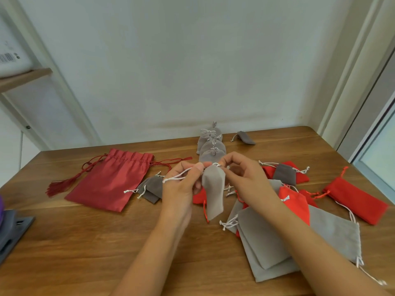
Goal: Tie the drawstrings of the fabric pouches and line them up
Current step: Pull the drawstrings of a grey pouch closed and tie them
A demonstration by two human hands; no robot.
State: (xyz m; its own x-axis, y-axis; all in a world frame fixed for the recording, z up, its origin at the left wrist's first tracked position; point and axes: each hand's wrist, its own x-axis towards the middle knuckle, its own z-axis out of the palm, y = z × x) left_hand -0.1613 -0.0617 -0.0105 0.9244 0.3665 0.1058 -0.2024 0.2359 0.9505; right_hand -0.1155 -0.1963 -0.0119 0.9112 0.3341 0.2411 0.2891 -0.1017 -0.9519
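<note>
Grey pouch (213, 193) hangs above table (106, 242). Left hand (181, 184) pinches its white drawstring (177, 177); right hand (245, 176) pinches the gathered top. Far left, barcode label (7, 57) on white box (12, 39); print too small to read.

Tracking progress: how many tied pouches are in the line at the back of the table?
4, overlapping in one column: nearest pouch, second pouch, third pouch, farthest pouch. The overlap may hide another.
</note>
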